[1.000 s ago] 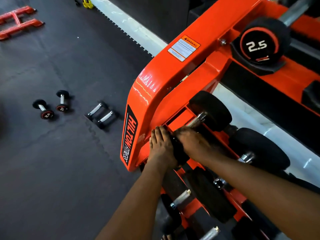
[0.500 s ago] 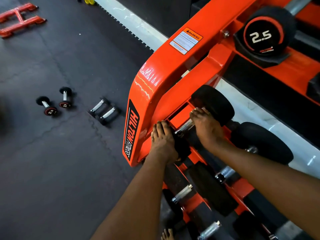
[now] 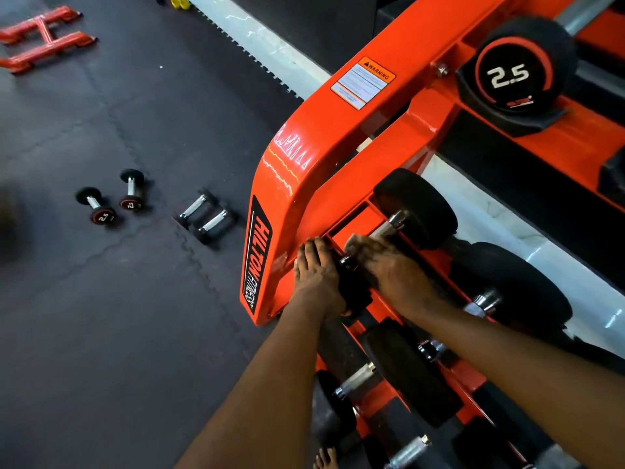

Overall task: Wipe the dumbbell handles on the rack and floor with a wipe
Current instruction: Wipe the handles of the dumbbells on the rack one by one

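- Firstly, at far left: a red frame lies flat on the dark floor mat; nearer, two floor dumbbells marked 2.5 lie close together, not touching.
- Next right: two hex dumbbells lie parallel, just beside each other, near the foot of the orange rack.
- Left hand: fingers straight and together, laid flat against the near black head of a dumbbell on the rack; it grips nothing.
- Right hand: fingers curled close over the chrome handle of that dumbbell; a pale wipe shows under the fingertips, pressed to the handle; bare chrome runs on past the fingertips to the far head.
- Far right, upper tier: a racked dumbbell marked 2.5 sits in a black cradle.
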Tool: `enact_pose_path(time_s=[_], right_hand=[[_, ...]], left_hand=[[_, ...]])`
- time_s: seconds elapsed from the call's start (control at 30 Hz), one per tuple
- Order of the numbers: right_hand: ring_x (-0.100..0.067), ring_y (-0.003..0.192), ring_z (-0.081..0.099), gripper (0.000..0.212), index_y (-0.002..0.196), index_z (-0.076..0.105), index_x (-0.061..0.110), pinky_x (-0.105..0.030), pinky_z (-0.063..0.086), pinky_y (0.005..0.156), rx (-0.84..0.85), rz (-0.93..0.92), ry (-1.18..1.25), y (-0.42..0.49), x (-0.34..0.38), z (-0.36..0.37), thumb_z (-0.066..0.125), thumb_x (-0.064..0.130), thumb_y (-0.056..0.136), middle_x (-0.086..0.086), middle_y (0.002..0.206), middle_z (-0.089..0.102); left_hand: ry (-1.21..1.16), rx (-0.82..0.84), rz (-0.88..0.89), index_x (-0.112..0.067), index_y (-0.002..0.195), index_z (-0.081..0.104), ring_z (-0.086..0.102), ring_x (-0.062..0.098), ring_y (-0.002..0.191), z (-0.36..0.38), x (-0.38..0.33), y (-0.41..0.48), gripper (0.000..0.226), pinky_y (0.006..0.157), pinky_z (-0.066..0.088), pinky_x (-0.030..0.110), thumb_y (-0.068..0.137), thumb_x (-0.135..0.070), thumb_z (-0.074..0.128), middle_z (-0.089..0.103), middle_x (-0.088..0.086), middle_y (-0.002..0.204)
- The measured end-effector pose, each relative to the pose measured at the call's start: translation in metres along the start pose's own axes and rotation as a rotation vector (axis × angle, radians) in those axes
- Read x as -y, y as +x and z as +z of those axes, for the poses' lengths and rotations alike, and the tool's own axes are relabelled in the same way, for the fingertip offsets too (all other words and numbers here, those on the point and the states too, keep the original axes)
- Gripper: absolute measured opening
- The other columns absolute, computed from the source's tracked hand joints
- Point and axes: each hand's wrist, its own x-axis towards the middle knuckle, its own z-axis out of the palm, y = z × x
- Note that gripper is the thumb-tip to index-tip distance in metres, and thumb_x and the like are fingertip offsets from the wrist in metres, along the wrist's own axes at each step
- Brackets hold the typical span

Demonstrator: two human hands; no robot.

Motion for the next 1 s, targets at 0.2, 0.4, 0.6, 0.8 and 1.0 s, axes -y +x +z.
enact_pose_path(time_s=[0.2,0.4,0.6,0.8,1.0], right_hand=[[-0.027,0.125,0.054,0.053,0.135,0.058,0.019,-0.034,0.048,0.1,-0.348,0.666,0.303,0.002,0.036,0.001,0.046,-0.008,0.091,-0.007,0.138,0.056],[-0.035,0.11,0.063,0.034,0.118,0.068,0.002,-0.033,0.046,0.093,-0.509,1.211,0.693,0.031,0.054,-0.017,0.046,-0.002,0.092,-0.022,0.116,0.067],[-0.026,0.105,0.065,0.031,0.114,0.068,0.002,-0.04,0.051,0.096,-0.759,1.471,1.261,0.063,0.058,-0.008,0.046,0.01,0.095,-0.012,0.114,0.069],[-0.021,0.098,0.069,0.024,0.078,0.076,0.011,-0.038,0.053,0.091,-0.641,1.232,1.76,0.055,0.022,-0.005,0.055,-0.001,0.082,-0.008,0.096,0.074],[-0.024,0.083,0.063,0.025,0.07,0.06,0.012,-0.036,0.052,0.074,-0.639,1.463,1.414,0.05,0.011,-0.007,0.053,-0.004,0.088,-0.012,0.087,0.065]], left_hand=[[0.008,0.015,0.015,0.0,0.152,-0.026,-0.023,0.039,0.15,-0.002,0.002,-0.002,0.151,0.125,-0.007,0.046,0.066,-0.035,0.093,-0.025,0.023,0.162],[-0.007,-0.005,0.033,0.0,0.153,-0.023,-0.021,0.038,0.151,-0.001,0.003,-0.002,0.148,0.125,-0.009,0.043,0.067,-0.035,0.093,-0.021,0.021,0.164],[-0.024,-0.01,0.051,0.0,0.153,-0.024,-0.022,0.038,0.151,-0.002,0.003,-0.005,0.148,0.122,-0.011,0.043,0.068,-0.035,0.092,-0.022,0.022,0.163],[0.009,-0.013,0.05,-0.001,0.153,-0.024,-0.022,0.039,0.151,0.0,0.002,-0.003,0.149,0.124,-0.009,0.044,0.067,-0.036,0.092,-0.022,0.021,0.163],[0.003,0.002,0.034,-0.003,0.153,-0.026,-0.023,0.038,0.151,-0.001,0.003,-0.003,0.152,0.122,-0.01,0.043,0.065,-0.036,0.093,-0.024,0.019,0.163]])
